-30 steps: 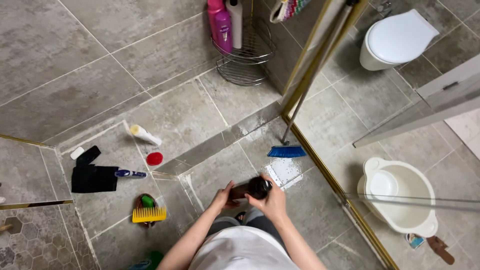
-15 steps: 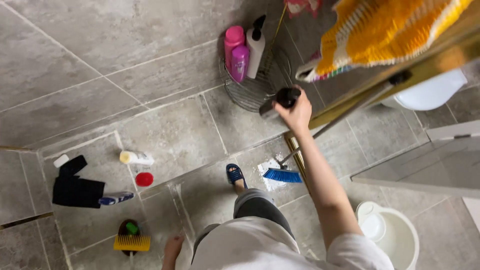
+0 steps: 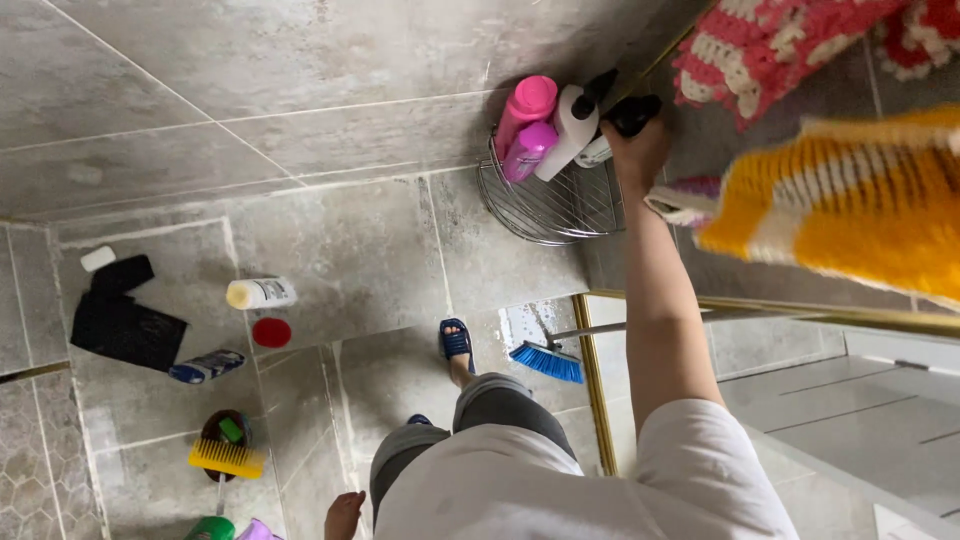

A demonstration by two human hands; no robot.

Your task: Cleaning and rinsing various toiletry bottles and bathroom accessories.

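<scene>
My right hand [image 3: 636, 150] is raised and closed around a dark bottle [image 3: 634, 112] at the rim of a wire corner basket [image 3: 545, 205] on the tiled wall. In the basket stand a pink bottle [image 3: 524, 110], a smaller magenta bottle [image 3: 528, 150] and a white bottle with a black pump [image 3: 572, 128]. My left hand [image 3: 343, 515] hangs low by my hip near the frame's bottom edge; it holds nothing that shows, and its fingers are partly cut off.
On the floor lie a white bottle [image 3: 260, 293], a red cap [image 3: 271, 332], a black cloth [image 3: 125, 322], a yellow brush [image 3: 227, 458] and a blue broom head [image 3: 547, 362]. Crocheted pink cloth [image 3: 770, 45] and orange cloth [image 3: 850, 205] hang at the right by a gold door frame [image 3: 592, 385].
My right hand rose from waist height with the dark bottle and reached up to the wire basket. My view tilted up toward the wall.
</scene>
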